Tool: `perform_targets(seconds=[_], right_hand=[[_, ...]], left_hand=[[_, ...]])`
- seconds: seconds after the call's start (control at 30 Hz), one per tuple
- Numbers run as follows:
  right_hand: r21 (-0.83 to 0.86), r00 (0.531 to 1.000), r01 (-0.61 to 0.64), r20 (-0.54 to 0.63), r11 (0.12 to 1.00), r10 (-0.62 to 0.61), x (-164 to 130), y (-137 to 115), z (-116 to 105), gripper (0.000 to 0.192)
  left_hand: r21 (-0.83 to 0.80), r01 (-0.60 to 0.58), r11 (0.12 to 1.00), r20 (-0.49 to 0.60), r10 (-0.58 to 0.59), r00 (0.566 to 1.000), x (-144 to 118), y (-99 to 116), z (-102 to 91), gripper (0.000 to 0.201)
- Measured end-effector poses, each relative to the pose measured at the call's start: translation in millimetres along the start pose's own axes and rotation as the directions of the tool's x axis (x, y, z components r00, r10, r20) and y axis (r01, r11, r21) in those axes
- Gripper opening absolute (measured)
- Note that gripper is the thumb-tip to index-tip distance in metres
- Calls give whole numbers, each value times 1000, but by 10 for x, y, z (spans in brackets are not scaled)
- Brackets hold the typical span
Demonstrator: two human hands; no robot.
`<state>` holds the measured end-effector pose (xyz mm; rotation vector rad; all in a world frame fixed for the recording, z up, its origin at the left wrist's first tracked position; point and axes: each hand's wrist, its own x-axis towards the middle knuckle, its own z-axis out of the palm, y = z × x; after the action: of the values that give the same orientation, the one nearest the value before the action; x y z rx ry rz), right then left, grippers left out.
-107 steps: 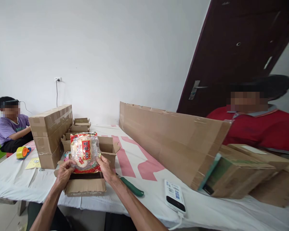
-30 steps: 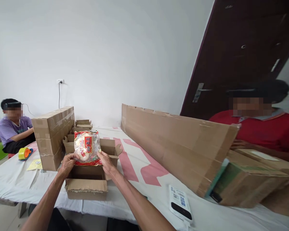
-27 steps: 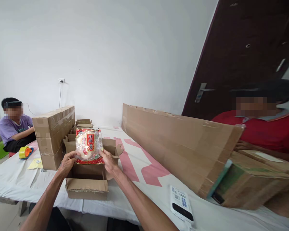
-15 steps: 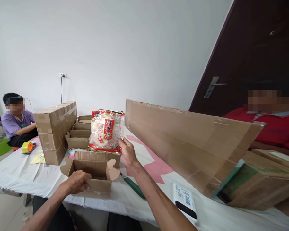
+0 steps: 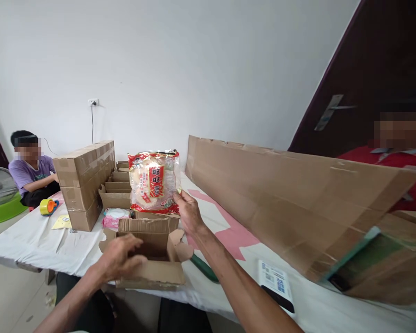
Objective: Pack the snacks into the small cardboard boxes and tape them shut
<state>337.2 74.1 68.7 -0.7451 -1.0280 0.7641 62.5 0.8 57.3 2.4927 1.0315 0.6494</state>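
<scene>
My right hand (image 5: pixel 189 210) pinches the lower right edge of a clear and red bag of rice crackers (image 5: pixel 154 182), raised upright above the table. Below it stands a small open cardboard box (image 5: pixel 152 275) with its flaps folded out. My left hand (image 5: pixel 123 256) is over the left side of this box, fingers apart and slightly blurred, holding nothing. Whether it touches the box wall I cannot tell. Partly behind my right forearm lies a green-handled tool (image 5: pixel 204 268). Beyond the box sits a pink pack of wipes (image 5: pixel 115 217).
Stacked closed cartons (image 5: pixel 78 185) stand at left, with several open boxes (image 5: pixel 116 200) beside them. A tape dispenser (image 5: pixel 48 206) lies on the far left. A long cardboard panel (image 5: pixel 280 199) spans the right, near a white phone-like device (image 5: pixel 275 284). Two people sit at either side.
My left hand has loosened from the box's near edge and its fingers have spread. The box has shifted slightly right. My right hand still holds the bag; the whole view has shifted a little.
</scene>
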Motion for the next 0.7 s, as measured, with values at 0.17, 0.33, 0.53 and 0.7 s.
perform_targets(seconds=[0.17,0.33,0.53,0.7], right_hand=[[-107,991,102,92,989,-92,138,-165,310,43],[-64,954,155,271,986,-132,331,-255,740,43],[-92,867,146,491,985,-82,421,-227,936,47],[-458,818,182,561,870,125,148,-225,446,48]], left_hand=[[-360,20,933,-462,-197,865,371,-205,-661,60],[-706,-140,694,-398,-226,889,738,-291,-1011,82],[-727,-288,623,-536,-253,805,947,-504,-1054,69],[-652,-282,704,-637,-307,707,826,-725,-1177,59]])
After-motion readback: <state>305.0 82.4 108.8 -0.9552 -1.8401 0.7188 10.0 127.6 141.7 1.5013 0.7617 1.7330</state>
